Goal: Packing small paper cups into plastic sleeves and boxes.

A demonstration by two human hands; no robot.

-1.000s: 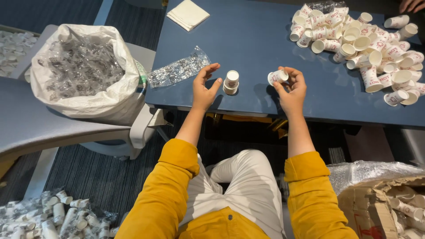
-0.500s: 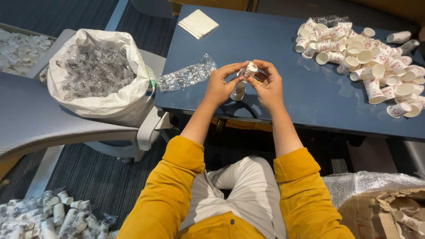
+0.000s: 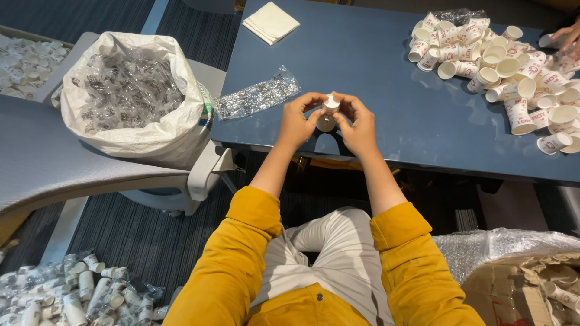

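Both of my hands meet over the near edge of the blue table (image 3: 386, 72). My left hand (image 3: 297, 122) and my right hand (image 3: 359, 125) pinch a small white paper cup (image 3: 330, 104) between their fingertips. Just below it a second small cup (image 3: 325, 124) stands on the table, partly hidden by my fingers. A clear plastic sleeve (image 3: 257, 96) lies flat on the table to the left of my hands.
A heap of several white paper cups with red print (image 3: 513, 66) covers the table's far right, where another person's hand (image 3: 565, 37) reaches in. A folded napkin (image 3: 270, 22) lies at the back. A white sack of plastic wrappers (image 3: 130, 96) sits on a chair; more cups lie on the floor (image 3: 72, 293).
My hands were apart a second ago, the right one holding a cup and another standing between them. They have come together and now hold one cup just above the standing one.
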